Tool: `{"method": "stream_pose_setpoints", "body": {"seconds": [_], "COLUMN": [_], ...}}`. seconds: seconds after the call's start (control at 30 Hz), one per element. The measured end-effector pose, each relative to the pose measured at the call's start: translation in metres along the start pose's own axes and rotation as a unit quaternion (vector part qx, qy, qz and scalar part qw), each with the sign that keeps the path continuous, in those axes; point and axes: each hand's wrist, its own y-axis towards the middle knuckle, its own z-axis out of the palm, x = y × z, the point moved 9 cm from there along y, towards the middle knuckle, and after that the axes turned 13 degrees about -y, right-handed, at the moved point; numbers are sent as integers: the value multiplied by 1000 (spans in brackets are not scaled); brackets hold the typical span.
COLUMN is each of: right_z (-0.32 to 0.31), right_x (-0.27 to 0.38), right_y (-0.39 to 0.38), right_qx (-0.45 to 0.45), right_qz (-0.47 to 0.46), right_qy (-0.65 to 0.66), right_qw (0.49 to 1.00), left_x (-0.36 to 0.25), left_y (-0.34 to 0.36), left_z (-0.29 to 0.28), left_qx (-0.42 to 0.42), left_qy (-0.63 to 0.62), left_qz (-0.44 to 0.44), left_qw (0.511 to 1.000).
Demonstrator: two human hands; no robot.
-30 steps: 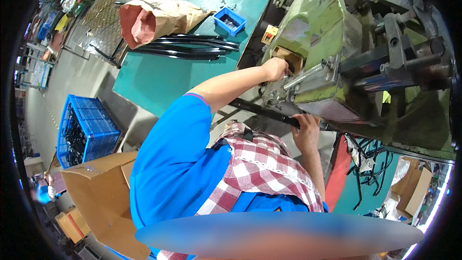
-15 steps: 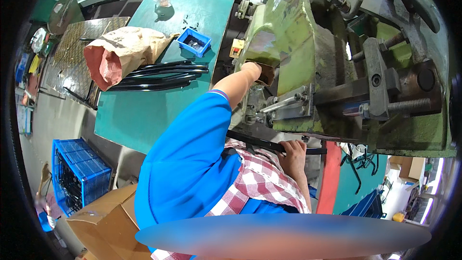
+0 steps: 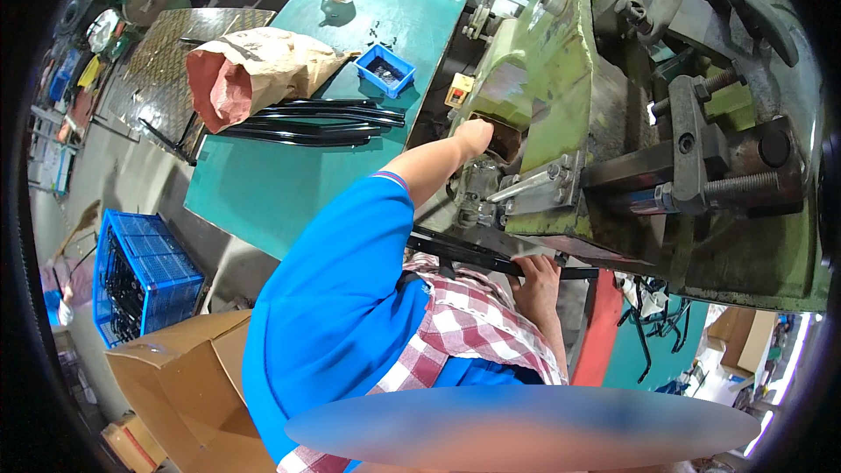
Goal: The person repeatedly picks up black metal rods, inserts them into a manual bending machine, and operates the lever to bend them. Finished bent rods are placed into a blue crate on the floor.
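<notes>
A blue shirt (image 3: 328, 298) with striped cuff (image 3: 391, 178) sits under a maroon-white checked apron (image 3: 482, 322).

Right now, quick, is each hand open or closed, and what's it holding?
Left hand: at the brown box, fingers hidden, so can't tell.
Right hand: closed, holding the black bar.

The left hand (image 3: 474, 136) reaches into a brown box (image 3: 505, 142) by the green machine (image 3: 556, 66); the right hand (image 3: 537, 285) grips a black bar (image 3: 477, 256).

Table (image 3: 254, 193) left of machine (image 3: 556, 70); on it: sack (image 3: 280, 61), bars (image 3: 302, 135) before sack, tray (image 3: 385, 86) right. Crate (image 3: 166, 254) left, beyond carton (image 3: 184, 385). Long bar (image 3: 473, 254) between person (image 3: 333, 315) and machine.
</notes>
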Motion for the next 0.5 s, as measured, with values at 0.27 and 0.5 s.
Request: {"method": "stream_pose_setpoints", "body": {"seconds": [0.27, 0.5], "right_z": [2, 14], "right_x": [13, 10], "right_y": [4, -1], "right_qx": [8, 20], "right_qz": [-57, -44], "right_qy": [11, 30], "right_qw": [998, 998], "left_x": [-9, -9], "left_y": [2, 10], "left_z": [11, 20], "left_qx": [82, 102], "left_qy": [88, 135], "left_qz": [10, 3], "left_qw": [993, 986]}}
